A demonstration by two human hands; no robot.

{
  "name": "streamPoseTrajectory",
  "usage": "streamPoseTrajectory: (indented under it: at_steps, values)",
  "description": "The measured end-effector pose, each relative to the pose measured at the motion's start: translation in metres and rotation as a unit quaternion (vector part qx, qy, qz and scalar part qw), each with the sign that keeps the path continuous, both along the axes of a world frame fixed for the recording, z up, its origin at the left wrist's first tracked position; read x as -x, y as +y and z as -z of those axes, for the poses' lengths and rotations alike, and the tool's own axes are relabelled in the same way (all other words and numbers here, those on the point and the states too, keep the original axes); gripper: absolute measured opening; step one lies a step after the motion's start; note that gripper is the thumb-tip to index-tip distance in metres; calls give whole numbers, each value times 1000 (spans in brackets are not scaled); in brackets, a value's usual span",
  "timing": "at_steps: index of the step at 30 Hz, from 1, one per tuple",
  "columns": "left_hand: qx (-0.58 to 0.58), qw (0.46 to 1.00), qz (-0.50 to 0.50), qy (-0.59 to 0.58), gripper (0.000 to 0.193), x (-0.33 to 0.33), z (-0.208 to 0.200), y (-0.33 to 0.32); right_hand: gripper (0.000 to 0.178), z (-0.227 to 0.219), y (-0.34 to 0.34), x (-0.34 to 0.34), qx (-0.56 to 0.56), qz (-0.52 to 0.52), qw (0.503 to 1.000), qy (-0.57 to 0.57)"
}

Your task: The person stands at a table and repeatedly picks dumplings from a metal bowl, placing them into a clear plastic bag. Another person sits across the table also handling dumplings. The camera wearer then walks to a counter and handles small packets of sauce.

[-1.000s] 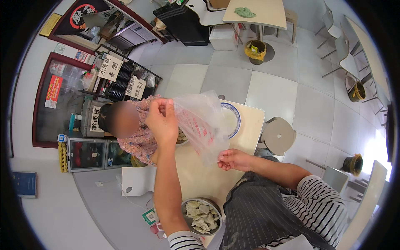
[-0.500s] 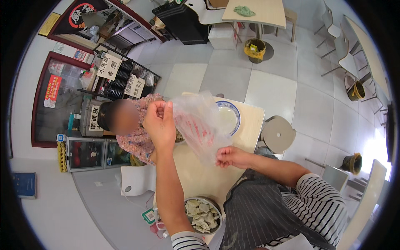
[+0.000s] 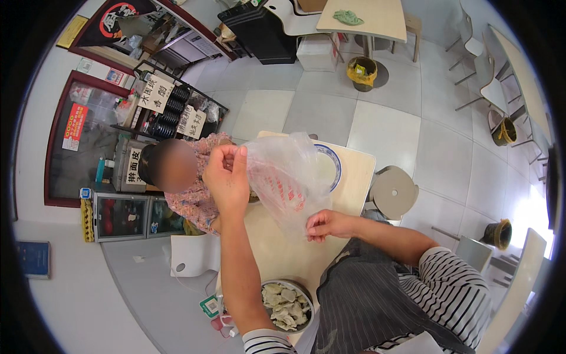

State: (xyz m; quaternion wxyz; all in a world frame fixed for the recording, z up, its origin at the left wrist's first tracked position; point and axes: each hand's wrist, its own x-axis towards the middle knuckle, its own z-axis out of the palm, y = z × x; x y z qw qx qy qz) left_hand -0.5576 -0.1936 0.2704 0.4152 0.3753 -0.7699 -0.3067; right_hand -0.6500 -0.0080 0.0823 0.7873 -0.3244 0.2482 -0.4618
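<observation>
A clear plastic bag with red print hangs spread between my two hands above the table. My left hand, raised higher, pinches one upper edge of it between thumb and fingers. Near the front of my apron, my right hand grips the opposite edge with its fingers curled in. Partly behind the bag stands a white bowl with a blue patterned rim, holding something pale. Close to my left forearm, a metal bowl is filled with pale greenish dumplings.
Across the table sits a person in a pink patterned top. A round stool stands right of the table. A white chair is at the left, beside a green code stand. Lined bins and other tables are farther off.
The plastic bag has opened out a little and billows wider between my hands. Both hands keep nearly the same place and grip.
</observation>
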Motion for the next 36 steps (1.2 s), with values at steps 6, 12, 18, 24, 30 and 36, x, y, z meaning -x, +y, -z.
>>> streamPoseTrajectory:
  at_steps: [6,12,18,24,30,36]
  values:
    - [-15,1000,18,13,17,-1,-4,5,20,7,0,7,-36,-21,997,58]
    - [-42,998,40,16,18,-23,-1,6,19,44,-11,46,-90,12,966,244]
    - [-123,989,73,24,13,-48,-6,11,52,42,-70,83,51,299,908,289]
    - [-142,985,32,88,12,-101,20,5,49,-5,-100,86,86,201,939,265]
    - [-187,979,-32,72,15,-196,92,20,59,-64,-81,62,329,169,836,405]
    - [-288,939,-131,-136,24,-277,189,80,52,-94,-41,-21,461,-7,679,572]
